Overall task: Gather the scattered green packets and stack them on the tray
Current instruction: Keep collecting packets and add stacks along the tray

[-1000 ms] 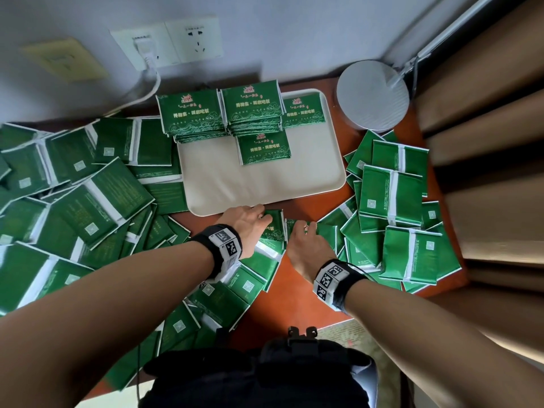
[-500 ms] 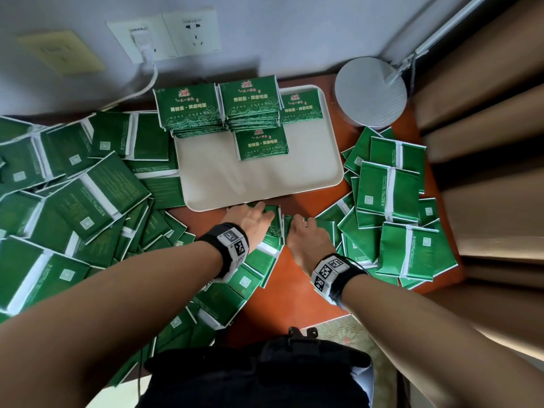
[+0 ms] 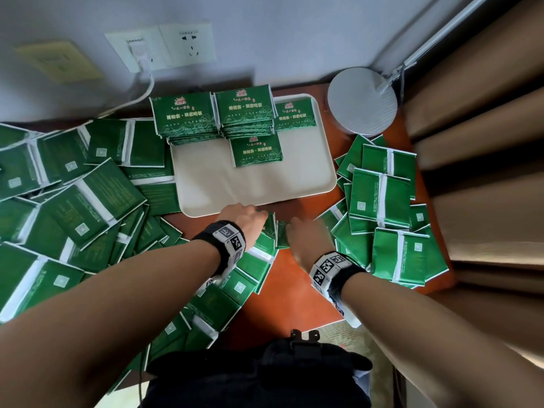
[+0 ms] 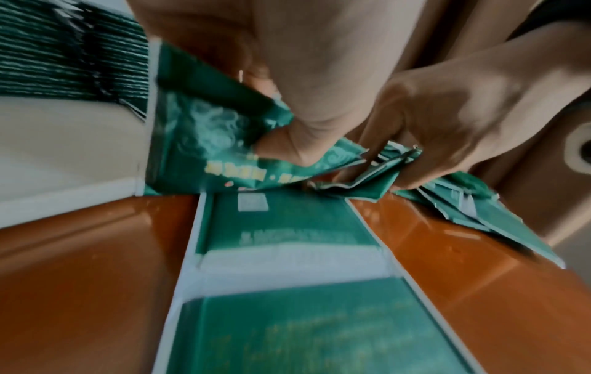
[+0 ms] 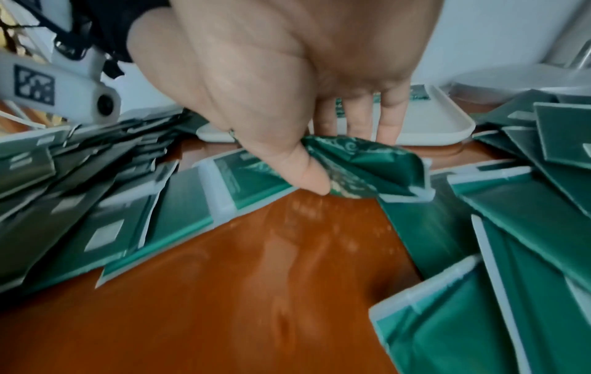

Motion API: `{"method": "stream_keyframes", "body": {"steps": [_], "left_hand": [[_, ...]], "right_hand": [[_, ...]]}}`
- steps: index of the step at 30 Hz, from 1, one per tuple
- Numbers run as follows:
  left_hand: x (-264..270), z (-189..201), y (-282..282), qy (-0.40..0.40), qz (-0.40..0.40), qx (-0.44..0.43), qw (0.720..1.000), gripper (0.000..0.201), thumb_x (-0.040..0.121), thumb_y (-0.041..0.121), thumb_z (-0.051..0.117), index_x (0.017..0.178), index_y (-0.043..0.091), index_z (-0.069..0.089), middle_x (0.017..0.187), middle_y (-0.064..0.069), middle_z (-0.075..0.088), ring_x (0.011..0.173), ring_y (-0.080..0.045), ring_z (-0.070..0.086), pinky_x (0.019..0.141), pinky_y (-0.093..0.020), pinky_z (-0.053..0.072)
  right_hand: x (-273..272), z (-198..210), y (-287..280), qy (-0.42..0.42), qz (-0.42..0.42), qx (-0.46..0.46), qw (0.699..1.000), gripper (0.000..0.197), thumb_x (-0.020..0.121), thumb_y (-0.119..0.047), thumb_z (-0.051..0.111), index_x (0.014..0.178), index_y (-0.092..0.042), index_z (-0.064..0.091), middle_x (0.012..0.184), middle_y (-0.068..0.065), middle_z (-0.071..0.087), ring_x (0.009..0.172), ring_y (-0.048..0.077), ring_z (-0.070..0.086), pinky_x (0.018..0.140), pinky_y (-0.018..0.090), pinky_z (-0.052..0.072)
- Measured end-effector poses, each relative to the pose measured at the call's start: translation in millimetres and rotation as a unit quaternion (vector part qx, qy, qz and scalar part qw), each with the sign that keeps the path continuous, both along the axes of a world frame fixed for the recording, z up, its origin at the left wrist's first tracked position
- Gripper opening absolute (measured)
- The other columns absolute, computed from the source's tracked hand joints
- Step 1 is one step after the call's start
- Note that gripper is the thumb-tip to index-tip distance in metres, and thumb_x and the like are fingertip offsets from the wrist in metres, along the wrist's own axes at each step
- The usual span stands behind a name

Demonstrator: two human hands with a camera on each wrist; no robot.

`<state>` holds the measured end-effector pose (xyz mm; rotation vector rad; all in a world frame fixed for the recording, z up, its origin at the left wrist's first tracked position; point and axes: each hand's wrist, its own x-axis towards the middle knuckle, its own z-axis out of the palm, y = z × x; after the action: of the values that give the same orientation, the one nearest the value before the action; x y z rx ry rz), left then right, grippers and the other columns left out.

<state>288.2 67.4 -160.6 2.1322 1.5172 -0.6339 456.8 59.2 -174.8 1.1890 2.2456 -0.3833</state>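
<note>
your left hand's fingers (image 4: 288, 141) are curled, the thumb pressing a green packet (image 4: 204, 141) against them just at the near edge of the tray (image 3: 206, 184). that left hand (image 3: 244, 216) sits over the orange table (image 3: 282, 278), beside the tray's near rim. your right hand (image 3: 306, 234) lies close alongside it, nearly touching. its thumb (image 5: 307, 172) and fingers pinch a crumpled packet (image 5: 361, 167), which is bent upward off the table surface.

working left to right: a large scatter of loose packets (image 3: 73, 201) covers the left part of the table, overlapping, most showing the white seam side. the tray stands at centre near the wall. on its far edge rest two tall stacks (image 3: 212, 119) side by side, printed face up, with a single packet (image 3: 294, 116) to their right and another lone packet (image 3: 256, 150) in front of the stacks. the near half of the tray is bare. a second heap of packets (image 3: 382, 207) lies to the right of the tray, also overlapping and seam side up. a round white lamp base (image 3: 362, 101) stands at the far right corner, just beside the tray. a wall socket (image 3: 164, 48) with a white plug is above the left stack. brown curtain folds (image 3: 485, 142) run down the right edge.
</note>
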Motion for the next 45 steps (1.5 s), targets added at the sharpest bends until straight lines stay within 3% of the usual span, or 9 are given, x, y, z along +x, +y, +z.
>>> {"method": "stream_keyframes", "body": {"steps": [4,9,14,20,27,35,37,41,45], "left_hand": [[-6,19,13,-0.040,0.036,0.044,0.998,0.030,0.093,0.014,0.054,0.122,0.019,0.051,0.098,-0.004,0.065,0.084,-0.028,0.064,0.071,-0.035,0.052],[-28,37,45,-0.086,0.084,0.122,0.985,0.025,0.092,0.017,0.056,0.116,0.016,0.051,0.096,0.000,0.058,0.073,-0.022,0.054,0.064,-0.030,0.047],[-41,32,81,-0.133,0.138,0.166,0.967,0.028,0.092,0.016,0.058,0.119,0.013,0.054,0.104,-0.004,0.053,0.088,-0.020,0.048,0.069,-0.033,0.047],[-31,9,103,-0.129,0.127,0.141,0.973,0.030,0.092,0.016,0.060,0.120,0.009,0.055,0.113,-0.009,0.055,0.098,-0.025,0.053,0.079,-0.036,0.050],[-24,-17,126,-0.086,0.135,0.075,0.984,0.042,0.093,0.011,0.058,0.134,0.012,0.047,0.133,-0.009,0.050,0.087,-0.020,0.053,0.067,-0.031,0.044],[-23,-40,134,-0.065,0.155,0.044,0.985,0.047,0.091,0.009,0.060,0.135,0.014,0.043,0.134,-0.010,0.048,0.106,-0.029,0.058,0.080,-0.041,0.054],[-22,-44,133,-0.066,0.156,0.039,0.985,0.048,0.091,0.014,0.061,0.136,0.015,0.042,0.136,-0.009,0.046,0.110,-0.029,0.056,0.083,-0.041,0.054],[-20,-47,132,-0.068,0.156,0.047,0.984,0.048,0.093,0.030,0.061,0.135,0.016,0.043,0.137,-0.008,0.045,0.114,-0.029,0.055,0.085,-0.037,0.051],[-21,-49,132,-0.076,0.164,0.050,0.982,0.048,0.094,0.034,0.063,0.134,0.016,0.045,0.137,-0.008,0.046,0.115,-0.029,0.055,0.088,-0.037,0.050]], "right_hand": [[-4,15,21,0.042,-0.001,-0.015,0.999,0.022,0.095,-0.014,0.051,0.113,-0.018,0.065,0.098,-0.001,0.061,0.093,0.023,0.062,0.088,0.039,0.041],[-3,32,59,0.120,0.001,0.055,0.991,0.029,0.094,-0.014,0.052,0.120,-0.013,0.062,0.094,0.004,0.061,0.084,0.027,0.059,0.067,0.033,0.034],[1,34,121,0.146,0.015,0.170,0.974,0.026,0.082,-0.002,0.061,0.108,-0.003,0.066,0.092,0.013,0.057,0.077,0.029,0.052,0.062,0.034,0.034],[4,20,190,0.102,0.003,0.201,0.974,0.040,0.085,-0.006,0.046,0.122,-0.004,0.059,0.107,0.021,0.054,0.096,0.038,0.051,0.079,0.047,0.046],[-5,-12,247,0.093,0.045,0.206,0.973,0.047,0.082,-0.001,0.055,0.128,-0.003,0.057,0.111,0.024,0.055,0.097,0.042,0.052,0.076,0.047,0.043],[-9,-39,269,0.099,0.112,0.179,0.972,0.049,0.078,-0.003,0.057,0.126,-0.003,0.057,0.114,0.019,0.058,0.102,0.042,0.055,0.079,0.048,0.045],[-6,-43,269,0.107,0.116,0.168,0.973,0.053,0.080,-0.009,0.059,0.132,-0.003,0.054,0.119,0.016,0.058,0.105,0.040,0.054,0.083,0.049,0.044],[2,-50,266,0.127,0.113,0.146,0.975,0.067,0.090,-0.043,0.055,0.143,-0.004,0.044,0.138,0.012,0.050,0.122,0.036,0.047,0.096,0.049,0.040],[8,-53,265,0.161,0.100,0.154,0.970,0.065,0.091,-0.044,0.054,0.142,-0.004,0.047,0.140,0.011,0.052,0.123,0.035,0.048,0.094,0.048,0.041]]}}
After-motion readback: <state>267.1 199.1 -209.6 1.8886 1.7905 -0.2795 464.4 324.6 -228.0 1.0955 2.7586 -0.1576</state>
